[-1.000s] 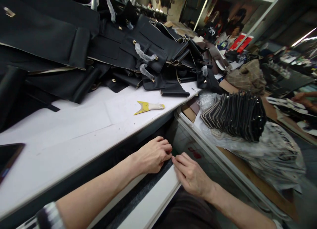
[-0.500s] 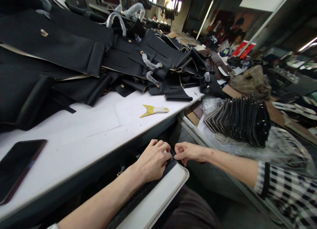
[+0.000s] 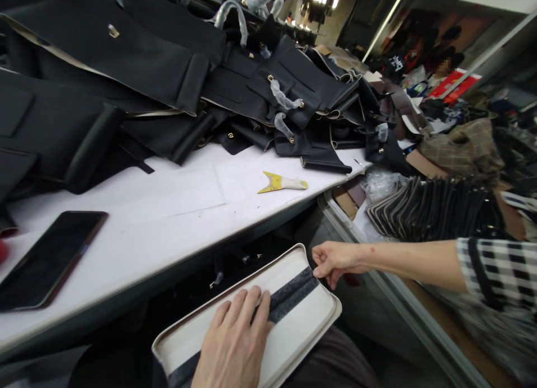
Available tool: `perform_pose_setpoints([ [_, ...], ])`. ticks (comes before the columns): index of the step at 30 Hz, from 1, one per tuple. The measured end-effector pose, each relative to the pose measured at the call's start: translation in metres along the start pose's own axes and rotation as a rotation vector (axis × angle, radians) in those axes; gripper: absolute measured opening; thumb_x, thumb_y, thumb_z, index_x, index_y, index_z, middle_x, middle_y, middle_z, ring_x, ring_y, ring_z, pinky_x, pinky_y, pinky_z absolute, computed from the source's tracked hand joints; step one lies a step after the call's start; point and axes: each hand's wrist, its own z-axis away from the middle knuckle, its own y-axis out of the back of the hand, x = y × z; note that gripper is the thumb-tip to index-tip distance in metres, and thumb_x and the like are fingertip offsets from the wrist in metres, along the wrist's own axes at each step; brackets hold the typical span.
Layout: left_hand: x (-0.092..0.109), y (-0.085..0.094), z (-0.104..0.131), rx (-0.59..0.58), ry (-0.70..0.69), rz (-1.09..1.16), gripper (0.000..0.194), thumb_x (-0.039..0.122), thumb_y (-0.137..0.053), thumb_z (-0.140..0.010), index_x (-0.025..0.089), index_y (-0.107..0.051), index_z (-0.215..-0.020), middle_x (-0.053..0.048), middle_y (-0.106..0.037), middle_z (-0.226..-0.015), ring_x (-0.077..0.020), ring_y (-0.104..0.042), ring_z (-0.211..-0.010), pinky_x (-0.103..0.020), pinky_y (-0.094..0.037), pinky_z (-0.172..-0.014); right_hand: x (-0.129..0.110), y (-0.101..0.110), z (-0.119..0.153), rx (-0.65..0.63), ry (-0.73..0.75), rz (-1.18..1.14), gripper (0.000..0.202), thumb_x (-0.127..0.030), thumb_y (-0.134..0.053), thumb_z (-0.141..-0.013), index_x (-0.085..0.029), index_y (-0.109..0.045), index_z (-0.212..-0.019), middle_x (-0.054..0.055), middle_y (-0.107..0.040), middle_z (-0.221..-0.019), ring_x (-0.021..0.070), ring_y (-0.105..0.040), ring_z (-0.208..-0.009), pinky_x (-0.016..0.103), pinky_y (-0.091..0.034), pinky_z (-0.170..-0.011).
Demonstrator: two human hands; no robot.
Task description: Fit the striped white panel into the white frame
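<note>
Cream panel with 1 dark strip, lower centre of the frame, below the desk edge. Left hand lies open and flat, fingers pressing panel and strip. Right hand pinches the strip's end at the panel's right edge, fingers nearly closed. Risk: an uneven pull may skew or wrinkle the strip
</note>
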Motion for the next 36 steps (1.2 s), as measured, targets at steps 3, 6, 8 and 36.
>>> perform_pose_setpoints([
  [3, 0.007, 0.000, -0.002, -0.006, 0.061, 0.009, 0.038, 0.021, -0.045, -0.093, 0.022, -0.057, -0.129, -0.006, -0.062, -0.128, -0.0267, -0.055, -0.114, -0.043, -0.046, -0.091, 0.003, -0.001, 0.000, 0.022, 0.014, -0.018, 0.052, -0.037, -0.089, -0.055, -0.019, -0.043, -0.073, -0.004, -0.056, -0.060, 0.0127, -0.057, -0.052, 0.027, -0.055, -0.048],
  [6, 0.015, 0.000, -0.002, -0.029, 0.138, 0.034, 0.038, 0.022, -0.048, -0.093, 0.024, -0.055, -0.131, -0.005, -0.060, -0.130, -0.0269, -0.053, -0.117, -0.044, -0.044, -0.094, 0.009, -0.003, 0.000, 0.028, 0.030, -0.044, 0.052, -0.038, -0.088, -0.056, -0.019, -0.043, -0.074, -0.005, -0.054, -0.062, 0.0112, -0.055, -0.051, 0.025, -0.052, -0.048],
  [8, 0.021, -0.001, -0.003, -0.027, 0.204, 0.052, 0.037, 0.026, -0.050, -0.094, 0.025, -0.055, -0.130, -0.004, -0.060, -0.129, -0.0268, -0.052, -0.118, -0.045, -0.043, -0.095, 0.014, -0.006, 0.000, 0.049, 0.063, -0.080, 0.052, -0.038, -0.088, -0.058, -0.019, -0.042, -0.073, -0.006, -0.051, -0.062, 0.0095, -0.052, -0.051, 0.023, -0.048, -0.047],
  [36, 0.055, 0.010, -0.049, -0.018, 0.315, -0.093, 0.013, 0.013, -0.052, -0.091, 0.020, -0.062, -0.087, -0.006, -0.061, -0.095, -0.0255, -0.057, -0.092, -0.042, -0.047, -0.083, -0.044, -0.023, -0.025, 0.422, 0.745, 0.337, 0.045, -0.044, -0.045, -0.097, -0.016, -0.055, -0.065, 0.002, -0.054, -0.066, 0.0157, -0.050, -0.068, 0.030, -0.039, -0.070],
])
